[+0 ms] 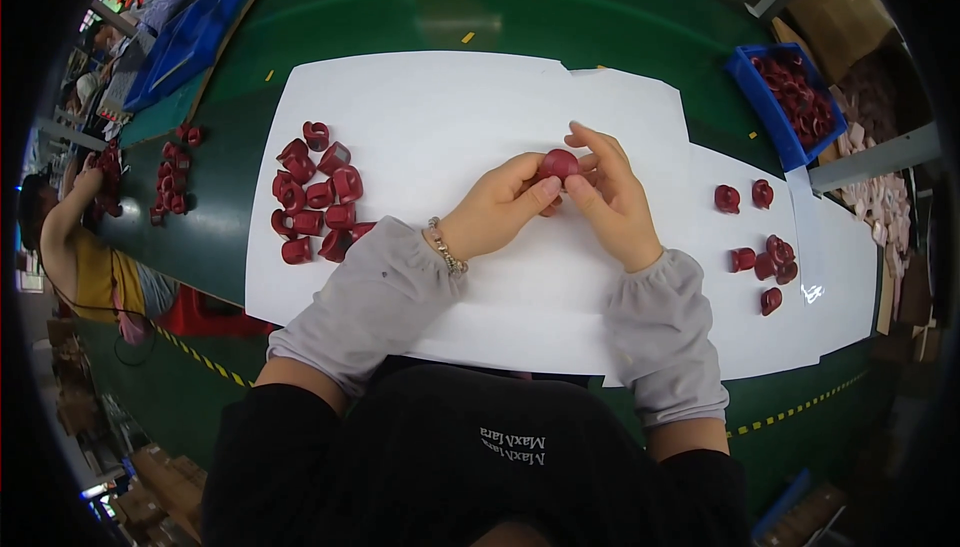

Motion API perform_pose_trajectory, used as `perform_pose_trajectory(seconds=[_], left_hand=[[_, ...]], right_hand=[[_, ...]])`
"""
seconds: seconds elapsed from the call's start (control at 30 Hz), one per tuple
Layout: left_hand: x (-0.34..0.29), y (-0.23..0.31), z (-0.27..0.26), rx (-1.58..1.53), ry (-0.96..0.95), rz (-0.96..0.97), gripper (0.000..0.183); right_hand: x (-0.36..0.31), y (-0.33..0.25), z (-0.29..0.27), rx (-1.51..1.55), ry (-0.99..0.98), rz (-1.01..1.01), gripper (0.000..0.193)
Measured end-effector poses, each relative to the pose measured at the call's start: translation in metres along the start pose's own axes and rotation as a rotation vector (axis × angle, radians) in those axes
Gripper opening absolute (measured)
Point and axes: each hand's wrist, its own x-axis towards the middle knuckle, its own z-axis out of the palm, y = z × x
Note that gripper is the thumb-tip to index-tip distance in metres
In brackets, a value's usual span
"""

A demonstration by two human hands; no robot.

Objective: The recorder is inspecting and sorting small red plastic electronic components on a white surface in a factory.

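Above the white sheet (420, 107), a small dark red rounded piece (560, 163) with a smooth domed face is pinched between both hands. My left hand (492, 209) grips it from the left, thumb against its lower edge and fingers curled behind. On the other side my right hand (618, 205) has its thumb at the piece's lower right, with some fingers behind it and the index finger raised. The far side of the piece is hidden. To the left lies a group of similar red hollow pieces (320, 195); several more red pieces (776, 255) sit at the right.
A blue bin (735, 72) full of red pieces stands at the back right beside a metal post (880, 155). Pale pink pieces lie beyond it. On the dark green table (225, 247) at left are more red pieces (170, 182), near a co-worker in yellow (125, 282).
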Motion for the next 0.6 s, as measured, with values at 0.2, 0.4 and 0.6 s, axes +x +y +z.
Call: perform_pose_trajectory(seconds=[0.2,0.4,0.6], left_hand=[[0.0,-0.003,0.001,0.003,0.035,0.124,0.024],[0.007,0.006,-0.013,-0.24,0.146,-0.002,0.02],[0.008,0.001,-0.011,0.109,0.07,0.139,0.023]], right_hand=[[0.001,0.002,-0.003,0.174,-0.054,0.032,0.026],[-0.001,0.001,0.0,0.227,-0.021,0.241,0.017],[-0.002,0.012,0.001,0.097,-0.055,0.164,0.015]])
